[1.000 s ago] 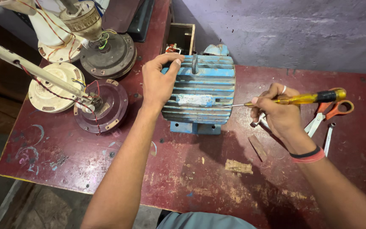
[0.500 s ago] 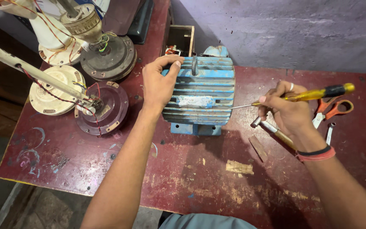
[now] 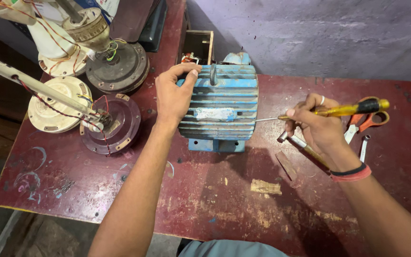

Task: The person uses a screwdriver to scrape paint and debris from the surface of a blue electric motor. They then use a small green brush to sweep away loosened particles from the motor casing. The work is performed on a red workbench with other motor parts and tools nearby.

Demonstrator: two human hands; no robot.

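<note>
A blue ribbed electric motor (image 3: 222,105) stands on the worn red table (image 3: 205,200). My left hand (image 3: 173,95) grips its upper left side, thumb on top. A yellow-handled screwdriver (image 3: 343,110) is held level in my right hand (image 3: 317,127), its thin shaft pointing left and its tip touching the motor's right end. Under that hand lies a metal socket tool with a wooden handle (image 3: 300,145).
Orange-handled scissors (image 3: 365,121) and a small metal piece (image 3: 363,148) lie at the right. Dismantled fan motors (image 3: 111,124) with a long rod (image 3: 34,85), a dark round one (image 3: 117,66) and cream housings (image 3: 55,105) crowd the left. A small wooden box (image 3: 197,45) sits behind the blue motor.
My right hand has held the screwdriver at the motor's right end with only slight shifting. The left hand has stayed on the motor.
</note>
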